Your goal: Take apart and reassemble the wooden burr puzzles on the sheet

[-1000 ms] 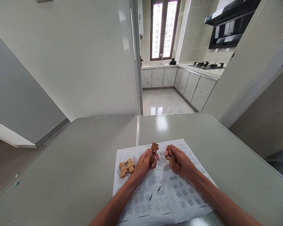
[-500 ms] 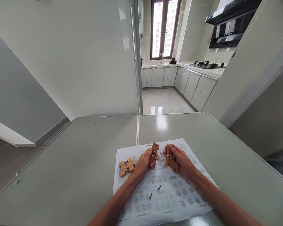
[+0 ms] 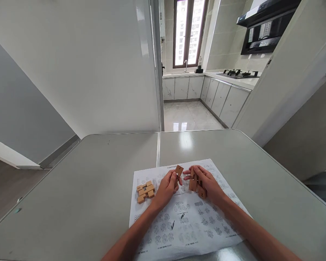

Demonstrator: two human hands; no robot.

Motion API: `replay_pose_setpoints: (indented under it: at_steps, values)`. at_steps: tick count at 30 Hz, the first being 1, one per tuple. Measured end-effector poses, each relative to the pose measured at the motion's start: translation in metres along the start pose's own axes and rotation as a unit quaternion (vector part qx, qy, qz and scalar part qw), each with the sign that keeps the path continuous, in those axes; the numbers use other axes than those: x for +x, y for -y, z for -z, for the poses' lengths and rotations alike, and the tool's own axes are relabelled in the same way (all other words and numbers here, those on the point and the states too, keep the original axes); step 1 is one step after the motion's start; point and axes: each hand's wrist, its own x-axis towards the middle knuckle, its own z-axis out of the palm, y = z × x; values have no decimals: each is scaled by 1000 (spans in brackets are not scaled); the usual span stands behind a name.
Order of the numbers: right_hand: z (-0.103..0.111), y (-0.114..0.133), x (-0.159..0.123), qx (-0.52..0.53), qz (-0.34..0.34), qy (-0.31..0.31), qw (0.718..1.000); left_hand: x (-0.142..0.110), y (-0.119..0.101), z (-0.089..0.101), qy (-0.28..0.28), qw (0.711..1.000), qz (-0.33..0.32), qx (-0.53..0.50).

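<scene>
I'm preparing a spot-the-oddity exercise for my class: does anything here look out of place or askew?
A tiny green scrap lies near the left edge of the table, odd because it is apart from the wooden pieces. The printed sheet sits slightly askew, its far edge slanting against the table's. No spill or damage stands out.

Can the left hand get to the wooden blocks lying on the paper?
Probably yes: the left hand is close beside the wooden blocks with nothing between, though it holds a wooden piece.

A tall window (image 3: 190,34) stands behind a faucet (image 3: 186,64); a range hood (image 3: 270,13) hangs above a black stove (image 3: 238,74).
</scene>
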Motion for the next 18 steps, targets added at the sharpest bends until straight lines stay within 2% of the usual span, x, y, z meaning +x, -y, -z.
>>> replay_pose_setpoints:
  at_steps: [2,4,7,10,13,18]
  values:
    - [0,-2,1,-2,10,-15,1000,-3,1,-1,-41,989,-44,132]
    - [0,-3,1,-1,19,-29,999,-5,3,-1,-68,962,-70,254]
    - [0,-4,1,-2,22,-41,999,-6,7,2,-89,916,-100,377]
    - [-1,-3,-1,-4,27,-51,998,-5,10,3,-96,870,-144,461]
    - [-2,-2,-1,-11,33,-53,998,-5,10,2,-77,828,-192,522]
    - [0,-4,1,1,40,-41,998,-4,12,0,-34,780,-234,579]
